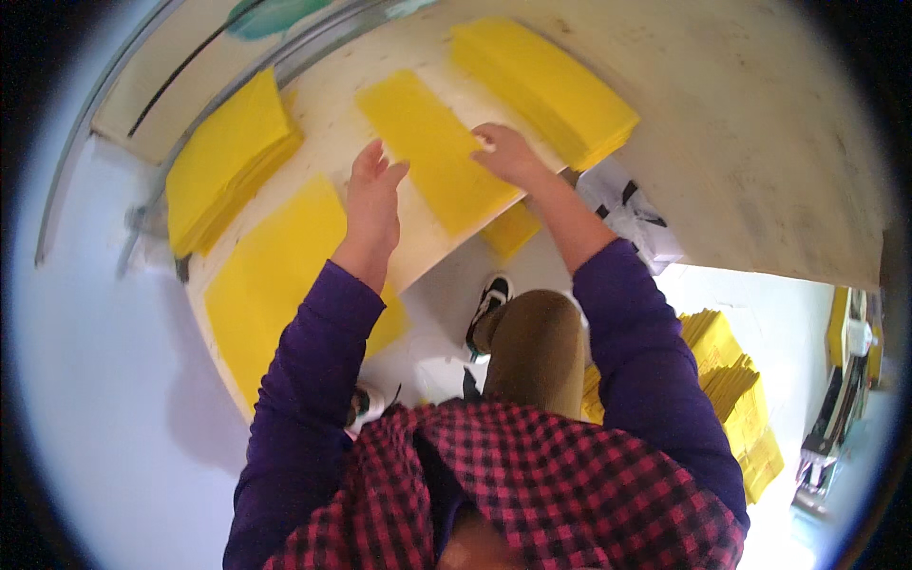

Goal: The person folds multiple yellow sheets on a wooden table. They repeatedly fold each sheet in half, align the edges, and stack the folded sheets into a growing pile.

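Observation:
A folded yellow sheet [432, 157], thin and cloth-like, lies lengthwise across the middle of the pale table [427, 256]. My right hand [506, 155] is over its right edge, fingers curved and thumb apart from them; whether it touches the sheet I cannot tell. Left of the same sheet is my left hand [374, 195], raised, with thumb and fingers apart and nothing between them. Under and beside my left forearm spreads a wider yellow sheet [275, 271], part of it hidden by the sleeve.
A thick stack of folded yellow sheets [546, 85] stands at the far right, another yellow stack [228, 157] at the far left. White wrapped bundles [627, 209] sit beyond my right forearm. More yellow bundles [731, 380] rest on the floor at right. A metal rail [313, 47] borders the table's far side.

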`<state>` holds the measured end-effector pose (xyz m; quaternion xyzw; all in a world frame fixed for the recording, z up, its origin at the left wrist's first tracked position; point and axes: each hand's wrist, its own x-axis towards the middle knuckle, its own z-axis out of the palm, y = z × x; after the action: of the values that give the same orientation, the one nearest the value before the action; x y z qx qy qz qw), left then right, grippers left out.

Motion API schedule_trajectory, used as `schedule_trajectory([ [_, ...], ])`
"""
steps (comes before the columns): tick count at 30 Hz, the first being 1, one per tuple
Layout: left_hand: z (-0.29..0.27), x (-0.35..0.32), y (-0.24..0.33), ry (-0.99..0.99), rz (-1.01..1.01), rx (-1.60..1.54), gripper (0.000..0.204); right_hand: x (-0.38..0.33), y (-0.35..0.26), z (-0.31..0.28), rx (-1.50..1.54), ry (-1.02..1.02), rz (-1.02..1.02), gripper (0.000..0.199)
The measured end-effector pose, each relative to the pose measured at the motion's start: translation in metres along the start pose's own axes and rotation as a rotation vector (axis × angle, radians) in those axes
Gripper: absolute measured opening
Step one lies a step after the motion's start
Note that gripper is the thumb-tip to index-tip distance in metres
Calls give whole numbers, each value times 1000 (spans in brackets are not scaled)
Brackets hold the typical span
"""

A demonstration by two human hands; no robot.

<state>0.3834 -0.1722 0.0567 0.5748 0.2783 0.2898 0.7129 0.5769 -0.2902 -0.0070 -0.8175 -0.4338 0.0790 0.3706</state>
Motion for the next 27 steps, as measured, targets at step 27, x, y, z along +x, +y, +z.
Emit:
schedule_trajectory([
  [27, -357, -262, -18, 628, 121, 905, 46, -168, -152, 114, 181, -69, 133, 47],
])
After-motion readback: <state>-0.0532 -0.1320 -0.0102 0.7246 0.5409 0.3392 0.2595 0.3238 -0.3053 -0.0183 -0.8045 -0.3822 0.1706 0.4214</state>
